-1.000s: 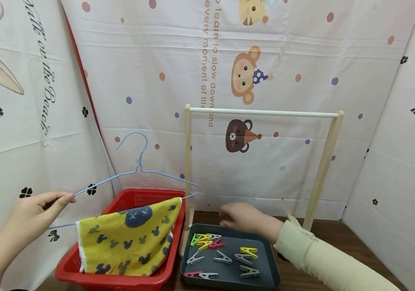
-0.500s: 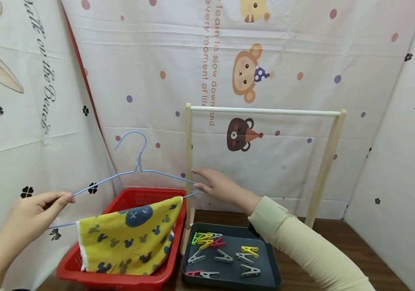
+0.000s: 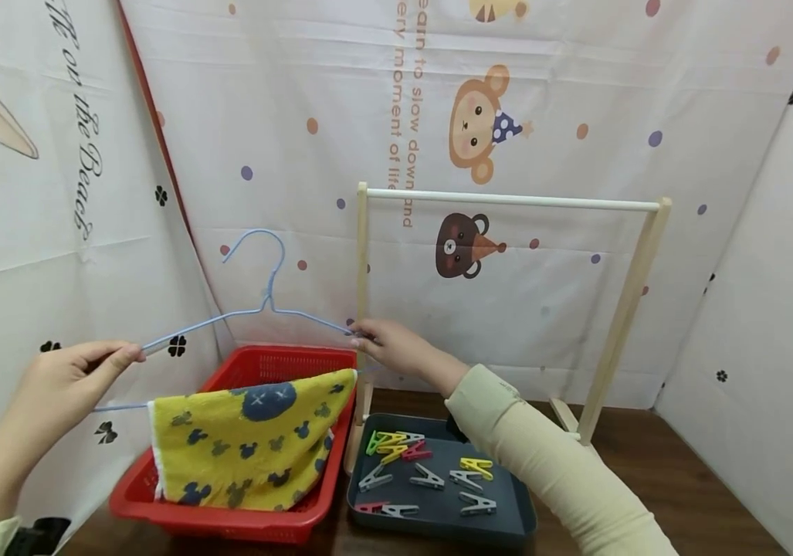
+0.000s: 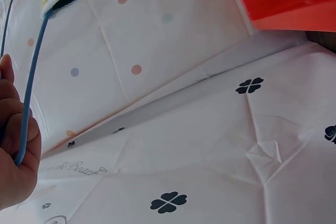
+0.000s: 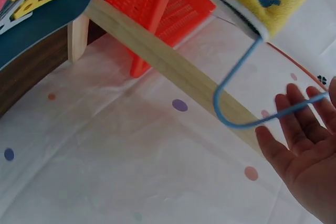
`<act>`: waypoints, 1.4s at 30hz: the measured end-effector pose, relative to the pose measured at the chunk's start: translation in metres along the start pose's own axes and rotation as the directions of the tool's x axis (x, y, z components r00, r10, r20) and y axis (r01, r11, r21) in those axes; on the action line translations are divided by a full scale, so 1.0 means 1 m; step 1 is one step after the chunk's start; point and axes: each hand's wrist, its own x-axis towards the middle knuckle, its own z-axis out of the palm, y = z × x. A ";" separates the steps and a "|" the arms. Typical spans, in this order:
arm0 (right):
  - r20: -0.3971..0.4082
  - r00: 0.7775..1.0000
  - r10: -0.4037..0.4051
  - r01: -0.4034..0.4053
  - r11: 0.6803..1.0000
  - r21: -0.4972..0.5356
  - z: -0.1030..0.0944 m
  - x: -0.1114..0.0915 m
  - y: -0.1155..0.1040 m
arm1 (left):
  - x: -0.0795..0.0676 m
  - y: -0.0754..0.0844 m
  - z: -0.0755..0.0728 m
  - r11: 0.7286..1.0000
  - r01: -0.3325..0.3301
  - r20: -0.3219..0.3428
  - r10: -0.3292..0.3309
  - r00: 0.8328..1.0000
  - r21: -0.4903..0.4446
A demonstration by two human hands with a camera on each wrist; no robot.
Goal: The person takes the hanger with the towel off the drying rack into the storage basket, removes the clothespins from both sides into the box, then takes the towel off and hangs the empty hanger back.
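Blue hanger (image 3: 269, 297) was held up at the left, hook at the top and opening leftward, neck slightly tilted. Left hand (image 3: 79, 378) had the hanger's left end, thumb and fingers pinched on the upper wire; left wrist view showed the fingers curled, lower wire running to them. Right hand (image 3: 399, 347) was at the hanger's right end, touching it; right wrist view showed fingers loosely spread and a bit bent, wire crossing their palm side, thumb right by it. How firm that contact was, couldn't tell.

Yellow cloth (image 3: 229, 448) with dark mouse-head prints and white edging was draped over the lower bar between the hands, sloping up to the right. It hung in front of the red basket (image 3: 264, 521); couldn't tell whether it touched the basket.

Dark tray (image 3: 445, 525) was just right of the basket, with clips (image 3: 427, 479) lying in it: green, yellow, gray and red bunched at far left, gray mid-tray, yellow and gray on the right, red and gray at near left. Wooden rack (image 3: 507, 199) with a white rail stood on the far side, left post near the basket. All of these stood on the brown surface (image 3: 674, 486). Printed white backdrop (image 3: 542, 309) was behind.
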 end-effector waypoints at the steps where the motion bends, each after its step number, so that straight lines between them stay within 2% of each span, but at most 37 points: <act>1: -0.013 1.000 -0.003 0.003 1.000 0.016 -0.001 0.002 0.000 | 0.002 0.001 0.000 1.000 -0.002 -0.009 0.002 1.000 0.004; 4: -0.041 0.999 -0.002 0.005 0.998 0.065 -0.005 0.006 0.001 | 0.008 0.003 -0.002 1.000 -0.001 -0.029 0.001 1.000 0.007; 9: -0.076 0.997 -0.015 0.023 0.993 0.115 -0.008 0.008 0.000 | 0.008 0.005 -0.006 0.999 0.031 -0.014 -0.031 0.999 -0.012; 12: -0.101 0.994 -0.034 0.052 0.982 0.181 -0.010 0.008 -0.001 | 0.009 0.004 -0.010 0.998 0.061 -0.003 -0.061 0.998 -0.021; 17: -0.146 0.989 -0.031 0.076 0.948 0.308 -0.016 0.005 -0.002 | 0.020 0.005 -0.013 0.993 0.086 0.077 -0.092 0.993 0.081; 20: -0.168 0.986 0.007 0.053 0.936 0.348 -0.022 0.002 -0.003 | 0.028 0.006 -0.013 0.986 0.059 0.137 -0.081 0.987 0.158; 22: -0.181 0.983 0.042 0.028 0.930 0.366 -0.027 -0.002 -0.005 | 0.033 0.007 -0.012 0.981 0.036 0.140 -0.063 0.988 0.189; 25: -0.202 0.973 0.109 -0.021 0.919 0.393 -0.034 -0.007 -0.009 | 0.036 0.011 -0.010 0.980 -0.015 0.051 0.005 0.999 0.199; 27: -0.212 0.965 0.156 -0.056 0.908 0.414 -0.039 -0.010 -0.012 | 0.035 0.018 -0.006 0.982 -0.031 -0.067 0.044 0.997 0.184; 29: -0.214 0.957 0.197 -0.087 0.896 0.436 -0.043 -0.012 -0.015 | 0.032 0.025 -0.001 0.985 -0.050 -0.190 0.082 0.978 0.167; 31: -0.209 0.951 0.228 -0.112 0.883 0.456 -0.045 -0.013 -0.019 | 0.028 0.035 0.007 0.985 -0.069 -0.297 0.114 0.948 0.158; 33: -0.207 0.949 0.240 -0.122 0.879 0.461 -0.046 -0.014 -0.023 | 0.022 0.042 0.015 0.978 -0.115 -0.371 0.173 0.912 0.173; 34: -0.207 0.947 0.245 -0.125 0.877 0.464 -0.046 -0.014 -0.026 | 0.019 0.045 0.019 0.972 -0.139 -0.377 0.202 0.904 0.187; 35: -0.209 0.946 0.248 -0.127 0.877 0.464 -0.046 -0.014 -0.028 | 0.016 0.048 0.023 0.969 -0.155 -0.367 0.219 0.904 0.195; 36: -0.210 0.945 0.250 -0.128 0.876 0.466 -0.045 -0.014 -0.030 | 0.012 0.051 0.027 0.968 -0.159 -0.346 0.220 0.912 0.194; 37: -0.211 0.943 0.256 -0.132 0.873 0.470 -0.045 -0.014 -0.032 | 0.009 0.054 0.030 0.975 -0.145 -0.298 0.191 0.936 0.168; 39: -0.206 0.940 0.272 -0.144 0.864 0.483 -0.042 -0.014 -0.035 | 0.004 0.058 0.036 0.998 -0.048 -0.130 0.054 0.990 0.052; 40: -0.201 0.938 0.282 -0.150 0.854 0.499 -0.041 -0.014 -0.037 | 0.002 0.060 0.039 0.999 0.045 -0.017 -0.045 0.999 -0.018; 41: -0.195 0.937 0.291 -0.156 0.844 0.513 -0.039 -0.014 -0.038 | 0.001 0.062 0.043 0.984 0.159 0.097 -0.151 0.984 -0.077; 42: -0.189 0.936 0.298 -0.159 0.834 0.528 -0.038 -0.013 -0.039 | 0.000 0.063 0.047 0.949 0.285 0.207 -0.254 0.945 -0.135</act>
